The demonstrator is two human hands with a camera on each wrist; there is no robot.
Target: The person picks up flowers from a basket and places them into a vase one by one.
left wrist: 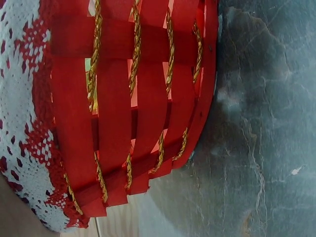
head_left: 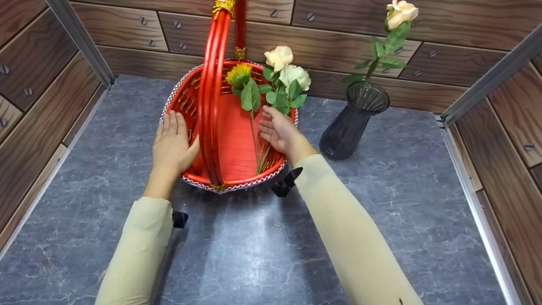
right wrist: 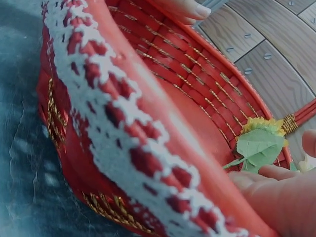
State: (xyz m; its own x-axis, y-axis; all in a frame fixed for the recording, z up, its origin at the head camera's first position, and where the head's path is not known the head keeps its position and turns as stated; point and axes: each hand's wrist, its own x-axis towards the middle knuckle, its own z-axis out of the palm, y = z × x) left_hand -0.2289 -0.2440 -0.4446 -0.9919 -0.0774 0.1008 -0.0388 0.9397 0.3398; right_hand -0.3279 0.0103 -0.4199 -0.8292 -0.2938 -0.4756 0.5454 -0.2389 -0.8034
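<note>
A red woven basket [head_left: 250, 183] with a tall arched handle and lace-trimmed rim stands on the floor surface. My left hand [head_left: 171, 146] rests on its left rim, fingers straight and together, thumb spread inward. Over the right side, my right hand [head_left: 279, 131] has loosely extended fingers and grips nothing. Near its fingertips are a yellow sunflower [head_left: 239, 76] and two pale roses [head_left: 295, 77], their stems reaching down into the basket. The left wrist view shows only the basket's outer wall [left wrist: 116, 108]. In the right wrist view the sunflower's leaf [right wrist: 260, 148] lies just beyond my right hand [right wrist: 284, 195].
A dark glass vase [head_left: 345, 131] stands to the right of the basket, holding one peach rose [head_left: 401, 15]. Wood-patterned panels [head_left: 338, 42] enclose the back and sides. Metal rails [head_left: 474, 161] edge the grey marbled surface [head_left: 254, 254].
</note>
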